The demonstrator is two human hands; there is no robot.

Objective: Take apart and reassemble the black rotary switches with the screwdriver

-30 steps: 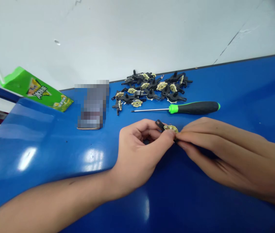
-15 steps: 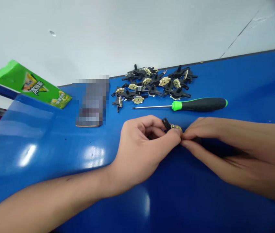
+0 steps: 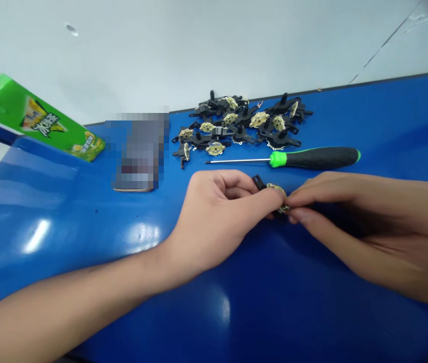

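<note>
A small black plastic part with a round gold-coloured metal plate (image 3: 276, 188) is held over the blue table. My left hand (image 3: 219, 217) is closed around it, the thumb pressing on the plate and the fingers curled behind. At the part's right edge, my right hand (image 3: 346, 217) pinches with thumb and forefinger; whatever lies between those fingertips is hidden. Beyond both hands lies a screwdriver (image 3: 315, 158) with a black and green handle, its thin shaft pointing left. Behind it sits a pile of similar black and gold parts (image 3: 242, 133).
On the left stands a green drink carton (image 3: 40, 121), tilted in view. A pixelated, phone-like object (image 3: 140, 156) lies between the carton and the pile. The blue table (image 3: 96, 237) meets a pale wall (image 3: 214, 45) at the back.
The view has shifted slightly, and the carton now sits further left. The held part has turned a little, showing more of its gold plate. Both hands keep their grip.
</note>
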